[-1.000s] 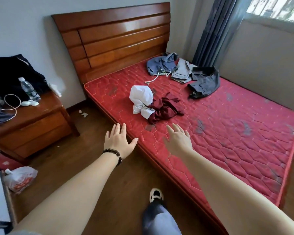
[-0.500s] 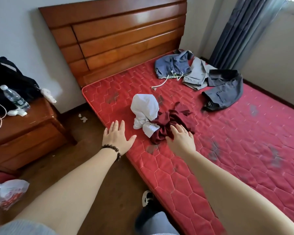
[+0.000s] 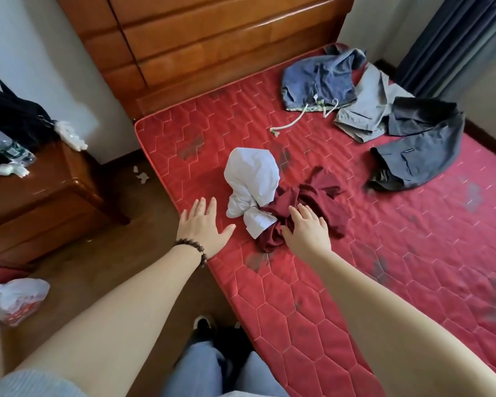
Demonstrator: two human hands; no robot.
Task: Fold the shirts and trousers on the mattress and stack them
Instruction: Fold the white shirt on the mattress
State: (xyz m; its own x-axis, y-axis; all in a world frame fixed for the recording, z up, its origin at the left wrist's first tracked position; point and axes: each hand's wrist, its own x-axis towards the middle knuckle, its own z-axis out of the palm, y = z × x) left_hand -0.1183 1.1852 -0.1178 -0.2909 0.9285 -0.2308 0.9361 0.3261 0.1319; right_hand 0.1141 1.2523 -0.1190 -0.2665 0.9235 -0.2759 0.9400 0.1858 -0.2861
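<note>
A crumpled white shirt (image 3: 251,179) and a crumpled maroon shirt (image 3: 322,196) lie together near the left edge of the red quilted mattress (image 3: 355,282). My right hand (image 3: 305,229) rests with straight fingers on the near part of the maroon shirt. My left hand (image 3: 202,226), with a bead bracelet on its wrist, is spread flat at the mattress edge, just left of the white shirt and apart from it. Near the headboard lie blue drawstring shorts (image 3: 320,78), light grey trousers (image 3: 365,110) and dark grey trousers (image 3: 418,147), all unfolded.
A wooden headboard (image 3: 212,44) stands behind the mattress. A wooden nightstand (image 3: 40,196) at the left carries a water bottle (image 3: 3,144) and a black bag (image 3: 12,116). A plastic bag (image 3: 15,299) lies on the wooden floor. Dark curtains (image 3: 453,38) hang at the far right.
I have stepped closer to the bed. My right hand moved forward from the mattress edge onto the maroon shirt. My left hand came from over the floor to the mattress edge.
</note>
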